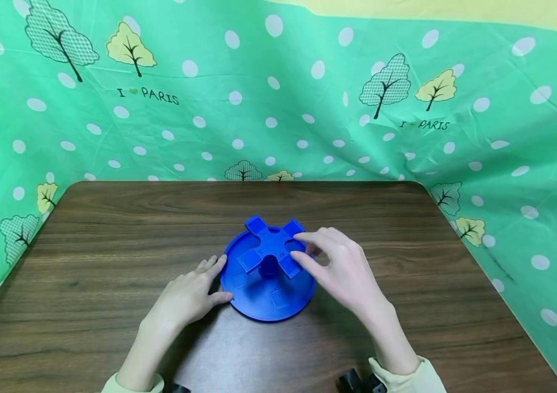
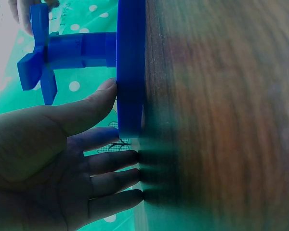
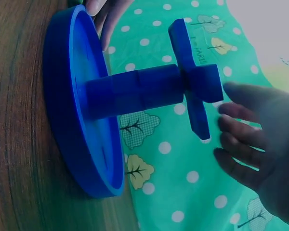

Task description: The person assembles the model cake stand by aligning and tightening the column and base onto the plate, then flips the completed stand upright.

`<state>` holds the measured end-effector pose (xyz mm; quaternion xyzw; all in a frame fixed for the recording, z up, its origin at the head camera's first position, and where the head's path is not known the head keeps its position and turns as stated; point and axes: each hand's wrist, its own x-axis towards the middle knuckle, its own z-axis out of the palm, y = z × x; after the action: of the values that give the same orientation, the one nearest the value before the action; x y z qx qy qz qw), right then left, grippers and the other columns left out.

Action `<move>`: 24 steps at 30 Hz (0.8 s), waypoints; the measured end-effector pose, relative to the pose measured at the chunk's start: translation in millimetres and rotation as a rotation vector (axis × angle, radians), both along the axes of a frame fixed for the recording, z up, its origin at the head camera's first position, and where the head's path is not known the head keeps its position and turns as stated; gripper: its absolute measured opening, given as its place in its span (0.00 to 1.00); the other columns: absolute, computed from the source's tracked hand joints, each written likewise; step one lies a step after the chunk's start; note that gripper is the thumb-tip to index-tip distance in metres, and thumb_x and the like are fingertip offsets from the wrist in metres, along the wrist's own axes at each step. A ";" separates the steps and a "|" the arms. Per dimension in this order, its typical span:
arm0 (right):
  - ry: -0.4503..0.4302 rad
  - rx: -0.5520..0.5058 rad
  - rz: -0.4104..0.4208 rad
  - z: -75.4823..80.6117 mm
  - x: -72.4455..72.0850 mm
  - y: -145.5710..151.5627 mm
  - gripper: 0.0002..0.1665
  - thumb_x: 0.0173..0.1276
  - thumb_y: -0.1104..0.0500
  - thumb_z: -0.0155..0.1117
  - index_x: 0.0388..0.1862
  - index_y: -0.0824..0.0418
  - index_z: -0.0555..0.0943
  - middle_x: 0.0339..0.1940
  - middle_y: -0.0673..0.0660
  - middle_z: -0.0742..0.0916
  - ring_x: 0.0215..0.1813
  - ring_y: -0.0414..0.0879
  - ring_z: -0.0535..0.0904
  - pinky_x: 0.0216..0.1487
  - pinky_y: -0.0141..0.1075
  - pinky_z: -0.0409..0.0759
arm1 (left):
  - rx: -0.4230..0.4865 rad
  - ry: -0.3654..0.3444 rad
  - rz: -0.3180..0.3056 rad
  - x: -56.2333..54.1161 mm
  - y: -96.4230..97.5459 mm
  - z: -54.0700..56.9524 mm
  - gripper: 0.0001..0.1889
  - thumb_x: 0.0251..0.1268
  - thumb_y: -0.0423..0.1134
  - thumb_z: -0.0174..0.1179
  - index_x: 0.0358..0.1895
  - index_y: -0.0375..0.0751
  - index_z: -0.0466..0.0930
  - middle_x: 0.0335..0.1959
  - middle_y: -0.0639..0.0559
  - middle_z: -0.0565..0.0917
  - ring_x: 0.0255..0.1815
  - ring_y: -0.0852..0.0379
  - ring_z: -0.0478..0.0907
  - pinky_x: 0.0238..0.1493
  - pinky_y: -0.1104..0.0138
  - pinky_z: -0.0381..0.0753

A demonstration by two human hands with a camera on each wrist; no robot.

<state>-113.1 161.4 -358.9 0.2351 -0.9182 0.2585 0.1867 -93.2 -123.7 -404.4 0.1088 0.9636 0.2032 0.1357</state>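
Observation:
A blue round base [image 1: 270,308] with a raised rim lies flat on the wooden table. From its middle rises a thick blue column [image 3: 135,91], topped by a blue cross-shaped piece [image 1: 272,244] with blocky arms. My left hand [image 1: 185,297] rests at the left of the base, its thumb and index finger touching the rim; the other fingers are extended in the left wrist view. Beside the right of the cross is my right hand [image 1: 342,267], thumb and index finger spread around its right side. Whether those fingertips touch it is hard to tell.
The brown wooden table [image 1: 126,245] extends around the base. A green polka-dot cloth [image 1: 268,98] with printed trees hangs behind it and down both sides. Black device parts [image 1: 357,382] show near the right sleeve at the bottom edge.

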 end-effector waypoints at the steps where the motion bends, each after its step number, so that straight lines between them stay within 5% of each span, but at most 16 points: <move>1: 0.012 -0.010 -0.002 0.0 -0.5 0.1 0.20 0.64 0.50 0.78 0.54 0.50 0.88 0.37 0.44 0.86 0.43 0.37 0.80 0.41 0.34 0.82 | 0.000 0.000 0.000 -0.1 0.1 0.0 0.41 0.69 0.56 0.64 0.80 0.45 0.62 0.79 0.36 0.67 0.79 0.34 0.66 0.67 0.30 0.70; 5: -0.033 -0.012 0.020 -0.5 -1.9 0.9 0.27 0.68 0.50 0.74 0.66 0.50 0.82 0.60 0.49 0.84 0.64 0.45 0.77 0.60 0.44 0.83 | 0.000 0.000 0.002 -0.2 0.0 -0.3 0.41 0.69 0.57 0.65 0.80 0.46 0.62 0.79 0.37 0.67 0.79 0.35 0.66 0.67 0.30 0.70; 10: -0.210 0.050 0.083 -4.1 -2.4 0.7 0.32 0.78 0.45 0.60 0.78 0.49 0.70 0.82 0.48 0.69 0.84 0.49 0.61 0.80 0.54 0.67 | 0.002 0.005 -0.001 0.1 -0.2 -0.1 0.41 0.69 0.57 0.65 0.80 0.45 0.63 0.79 0.37 0.68 0.78 0.35 0.66 0.67 0.31 0.71; 16: -0.312 0.093 0.097 -8.0 -2.9 0.2 0.34 0.82 0.43 0.52 0.82 0.49 0.64 0.85 0.45 0.63 0.88 0.49 0.52 0.84 0.55 0.59 | 0.003 0.003 0.002 0.2 0.2 0.2 0.41 0.69 0.57 0.65 0.80 0.46 0.63 0.79 0.37 0.67 0.79 0.35 0.66 0.68 0.32 0.70; 24: -0.286 0.113 0.084 -7.6 -2.7 0.0 0.33 0.81 0.41 0.53 0.79 0.53 0.69 0.81 0.51 0.69 0.81 0.51 0.66 0.77 0.54 0.72 | 0.003 0.007 0.002 0.2 0.3 -0.6 0.41 0.69 0.57 0.65 0.80 0.46 0.63 0.79 0.37 0.67 0.78 0.35 0.67 0.68 0.31 0.70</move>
<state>-115.8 161.4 -366.5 0.2443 -0.9378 0.2448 0.0296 -93.0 -123.4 -405.1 0.1086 0.9638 0.2046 0.1319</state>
